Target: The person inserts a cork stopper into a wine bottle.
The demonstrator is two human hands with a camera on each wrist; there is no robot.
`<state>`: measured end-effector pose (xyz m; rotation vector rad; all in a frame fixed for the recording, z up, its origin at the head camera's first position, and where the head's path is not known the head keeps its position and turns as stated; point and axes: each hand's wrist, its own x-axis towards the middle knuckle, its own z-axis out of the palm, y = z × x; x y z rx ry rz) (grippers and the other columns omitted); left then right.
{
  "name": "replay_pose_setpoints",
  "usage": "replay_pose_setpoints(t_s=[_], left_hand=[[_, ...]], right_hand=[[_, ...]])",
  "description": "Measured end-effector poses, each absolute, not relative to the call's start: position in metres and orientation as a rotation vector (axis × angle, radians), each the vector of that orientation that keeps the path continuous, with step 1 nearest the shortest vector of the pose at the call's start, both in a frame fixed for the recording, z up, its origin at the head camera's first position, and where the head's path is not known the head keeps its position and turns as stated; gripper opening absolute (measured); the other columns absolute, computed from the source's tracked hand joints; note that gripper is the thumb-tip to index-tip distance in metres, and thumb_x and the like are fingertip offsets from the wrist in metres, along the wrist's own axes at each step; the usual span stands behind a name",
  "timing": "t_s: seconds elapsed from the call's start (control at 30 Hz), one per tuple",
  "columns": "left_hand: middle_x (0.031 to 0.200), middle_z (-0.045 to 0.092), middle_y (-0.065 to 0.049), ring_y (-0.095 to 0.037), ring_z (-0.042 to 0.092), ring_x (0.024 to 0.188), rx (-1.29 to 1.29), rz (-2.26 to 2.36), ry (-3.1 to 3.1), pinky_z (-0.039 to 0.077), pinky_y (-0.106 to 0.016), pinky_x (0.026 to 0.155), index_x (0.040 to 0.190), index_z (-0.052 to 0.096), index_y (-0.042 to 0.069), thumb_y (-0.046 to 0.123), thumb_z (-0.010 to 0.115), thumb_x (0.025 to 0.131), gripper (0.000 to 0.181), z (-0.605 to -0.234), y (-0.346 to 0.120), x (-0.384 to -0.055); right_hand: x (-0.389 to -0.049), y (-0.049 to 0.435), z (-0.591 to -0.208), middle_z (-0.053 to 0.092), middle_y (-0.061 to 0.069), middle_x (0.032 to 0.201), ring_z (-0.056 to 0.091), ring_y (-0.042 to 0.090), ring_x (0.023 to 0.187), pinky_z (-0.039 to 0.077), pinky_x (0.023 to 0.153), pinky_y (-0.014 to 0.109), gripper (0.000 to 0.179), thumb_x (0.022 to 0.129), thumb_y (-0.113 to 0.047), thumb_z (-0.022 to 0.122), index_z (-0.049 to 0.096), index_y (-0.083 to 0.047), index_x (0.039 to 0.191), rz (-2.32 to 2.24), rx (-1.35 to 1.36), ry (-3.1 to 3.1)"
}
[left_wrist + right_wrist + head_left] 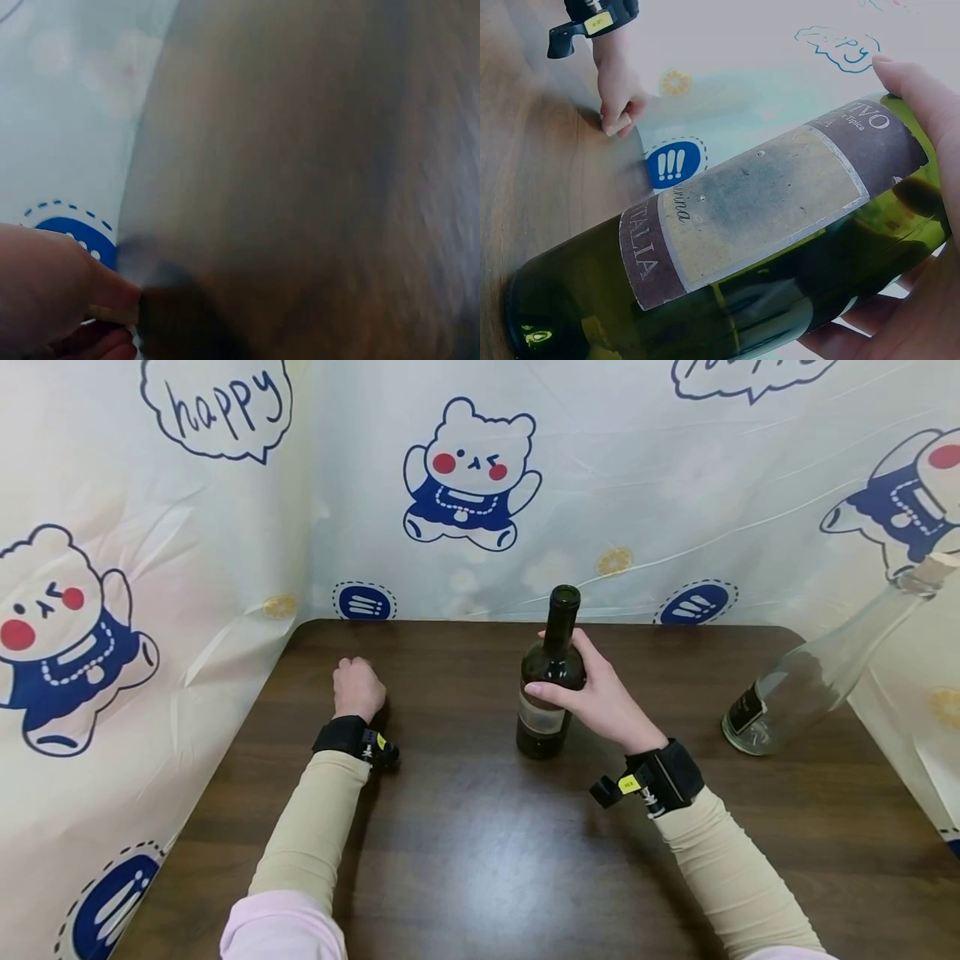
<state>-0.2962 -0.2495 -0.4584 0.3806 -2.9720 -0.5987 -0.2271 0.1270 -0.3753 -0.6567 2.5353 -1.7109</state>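
My right hand (600, 697) grips a dark green wine bottle (542, 718) round its upper body, thumb on the near side. The bottle stands upright on the table, its mouth uncovered. In the right wrist view, the wine bottle (765, 206) shows a worn cream and dark label. To the left, my left hand (358, 689) is low over the tabletop, its fingers curled. From the right wrist view, the left hand (621, 94) pinches a small tan piece that looks like a cork (617, 124), mostly hidden by the fingers.
A clear glass bottle (806, 689) with a dark label and a stopper in its neck stands at the right of the brown wooden table (465, 827). Printed cloth (600, 468) with cartoon bears hangs behind the table and along its sides.
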Motion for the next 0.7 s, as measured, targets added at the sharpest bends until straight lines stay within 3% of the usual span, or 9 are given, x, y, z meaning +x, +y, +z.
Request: replay_pose_setpoints(t_s=[0.13, 0.27, 0.47, 0.7], left_hand=[[0.114, 0.058, -0.038, -0.054, 0.053, 0.109, 0.331, -0.550, -2.957, 0.044, -0.060, 0.103, 0.101, 0.068, -0.017, 0.003, 0.051, 0.094, 0.027, -0.460, -0.255, -0.297], [0.109, 0.064, -0.033, -0.050, 0.058, 0.105, 0.367, -0.595, -2.945, 0.051, -0.060, 0.096, 0.095, 0.072, -0.009, 0.007, 0.051, 0.097, 0.027, -0.457, -0.255, -0.294], [0.104, 0.072, -0.019, -0.038, 0.062, 0.100, 0.363, -0.700, -2.938, 0.055, -0.054, 0.084, 0.100, 0.075, 0.002, 0.021, 0.064, 0.094, 0.022, -0.450, -0.244, -0.292], [0.111, 0.068, -0.022, -0.039, 0.059, 0.098, 0.313, -0.862, -2.922, 0.052, -0.053, 0.088, 0.115, 0.063, 0.001, 0.024, 0.058, 0.098, 0.030, -0.438, -0.224, -0.294]], right_hand=[[-0.227, 0.127, -0.375, 0.051, 0.001, 0.148, 0.054, 0.025, 0.128, 0.046, 0.102, 0.062, 0.071, 0.087, -0.043, 0.077, 0.045, -0.031, 0.149, -1.720, -0.646, 2.535], [-0.225, 0.126, -0.375, 0.050, 0.004, 0.149, 0.054, 0.027, 0.129, 0.046, 0.102, 0.063, 0.072, 0.088, -0.042, 0.077, 0.044, -0.030, 0.151, -1.714, -0.649, 2.533], [-0.225, 0.126, -0.376, 0.050, 0.005, 0.148, 0.054, 0.027, 0.129, 0.046, 0.103, 0.062, 0.073, 0.088, -0.041, 0.077, 0.044, -0.029, 0.151, -1.719, -0.638, 2.527], [-0.227, 0.125, -0.376, 0.051, 0.006, 0.147, 0.055, 0.027, 0.128, 0.047, 0.103, 0.062, 0.072, 0.088, -0.041, 0.077, 0.044, -0.028, 0.150, -1.730, -0.626, 2.522]])
